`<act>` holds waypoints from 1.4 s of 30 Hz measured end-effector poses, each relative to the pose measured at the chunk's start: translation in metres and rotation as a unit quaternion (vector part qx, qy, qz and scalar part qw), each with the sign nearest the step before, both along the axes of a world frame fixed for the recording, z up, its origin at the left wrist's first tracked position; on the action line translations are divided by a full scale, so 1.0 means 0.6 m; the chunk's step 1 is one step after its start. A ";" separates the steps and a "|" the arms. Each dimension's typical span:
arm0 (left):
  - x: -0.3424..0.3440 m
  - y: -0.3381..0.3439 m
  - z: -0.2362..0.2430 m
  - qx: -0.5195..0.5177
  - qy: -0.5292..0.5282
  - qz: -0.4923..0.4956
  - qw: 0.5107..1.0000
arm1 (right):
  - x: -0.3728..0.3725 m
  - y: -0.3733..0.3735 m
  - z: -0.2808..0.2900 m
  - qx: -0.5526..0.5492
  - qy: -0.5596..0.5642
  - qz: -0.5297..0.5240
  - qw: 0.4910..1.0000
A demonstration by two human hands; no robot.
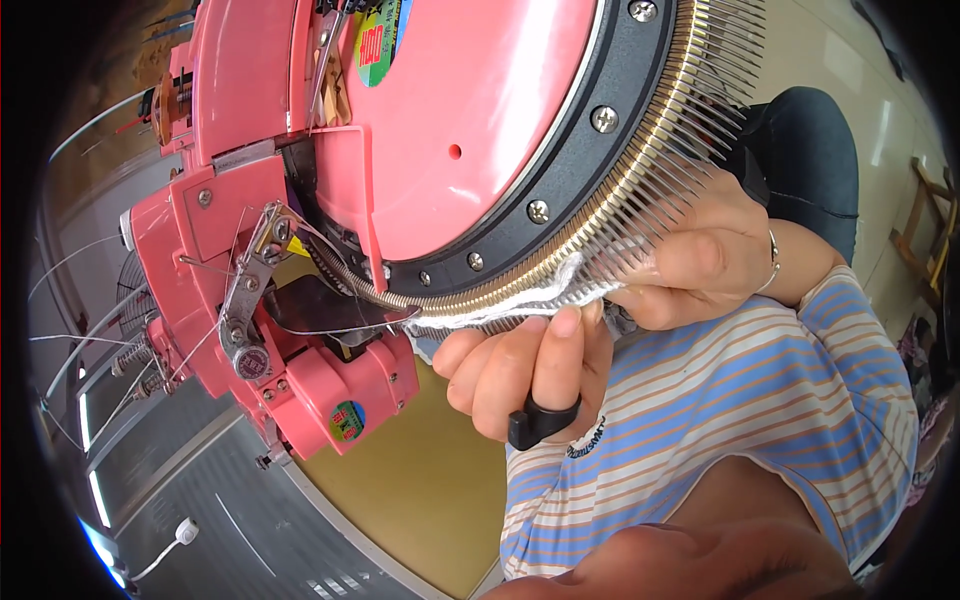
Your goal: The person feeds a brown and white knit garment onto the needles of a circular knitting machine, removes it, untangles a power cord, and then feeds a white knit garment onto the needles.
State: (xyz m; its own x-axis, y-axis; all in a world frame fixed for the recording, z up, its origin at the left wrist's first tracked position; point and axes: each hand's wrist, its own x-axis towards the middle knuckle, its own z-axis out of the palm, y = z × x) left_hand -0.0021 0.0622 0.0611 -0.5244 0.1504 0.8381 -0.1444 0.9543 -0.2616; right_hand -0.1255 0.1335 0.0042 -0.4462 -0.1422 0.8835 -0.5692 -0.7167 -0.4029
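Observation:
A strip of white knitted fabric [545, 294] lies along the lower rim of a ring of metal points [640, 185] on a pink dial linking machine [470, 120]. My left hand [535, 370], with a black ring device [545, 424] on one finger, is closed in a pinch at the fabric's lower edge. To its right, my right hand [705, 255] is closed around the fabric's other end, partly behind the points. Its fingertips almost meet those of my left hand. The fabric below the rim is mostly hidden by my fingers.
Left of my hands is the machine's pink sewing head [340, 390], with a metal lever arm [243, 310], a dark curved plate [325, 305] and several threads. A grey table [260, 500] stands at lower left. A black seat [810, 160] is at the right.

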 end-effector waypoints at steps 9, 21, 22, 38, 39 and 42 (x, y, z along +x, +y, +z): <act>0.014 -0.006 -0.012 -0.012 0.016 0.011 1.000 | 0.000 -0.001 0.008 0.034 -0.010 -0.025 0.999; 0.010 -0.005 0.015 0.035 -0.071 -0.020 0.997 | 0.001 0.007 0.013 0.086 -0.028 0.002 0.996; 0.013 0.000 0.024 0.053 -0.102 -0.023 0.993 | 0.003 0.005 0.013 0.068 -0.045 0.005 0.997; 0.007 0.004 0.021 0.194 -0.098 -0.076 0.973 | 0.002 0.002 0.013 0.057 -0.039 -0.040 0.997; 0.010 0.005 0.020 0.141 -0.080 -0.056 0.985 | 0.002 0.002 0.015 0.062 -0.036 -0.060 0.996; 0.015 0.006 0.013 0.016 -0.040 0.013 0.999 | -0.003 0.003 0.019 0.066 -0.026 -0.112 0.991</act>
State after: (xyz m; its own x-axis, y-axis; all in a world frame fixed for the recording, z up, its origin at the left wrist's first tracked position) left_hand 0.0067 0.0660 0.0690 -0.5931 0.1106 0.7975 -0.1484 0.9585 -0.2433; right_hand -0.1270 0.1355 0.0154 -0.5247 -0.1464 0.8386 -0.6839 -0.5141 -0.5177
